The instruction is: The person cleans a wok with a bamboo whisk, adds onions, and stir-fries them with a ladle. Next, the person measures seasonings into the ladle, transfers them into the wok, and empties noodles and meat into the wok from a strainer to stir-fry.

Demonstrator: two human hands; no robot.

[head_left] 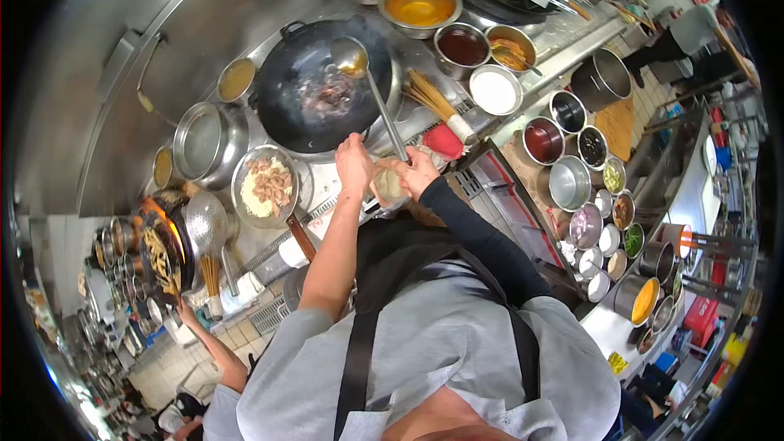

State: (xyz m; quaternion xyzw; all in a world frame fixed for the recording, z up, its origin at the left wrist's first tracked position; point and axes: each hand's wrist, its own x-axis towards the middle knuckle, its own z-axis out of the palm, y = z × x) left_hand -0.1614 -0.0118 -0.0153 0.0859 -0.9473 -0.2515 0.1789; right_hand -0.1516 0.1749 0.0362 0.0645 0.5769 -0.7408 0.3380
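A black wok (286,118) sits on the stove in front of me, with dark meat-like pieces (327,98) sizzling in oil at its bottom. My left hand (354,167) is closed at the wok's near rim; its exact hold is partly hidden. Lower to the right, my right hand (419,172) grips the end of a long metal ladle (380,104). The ladle's bowl is over the wok's far right side with some amber liquid in it. A pale object (389,184), unclear in kind, lies between my hands.
Left of the wok stands a bowl of meat pieces and chopped garlic-like bits (268,188). Bowls of amber liquid (420,5), dark sauce (462,46) and white powder (495,91) stand right, near a bamboo brush (437,106). Another person's hand (188,312) works at a flaming wok, lower left.
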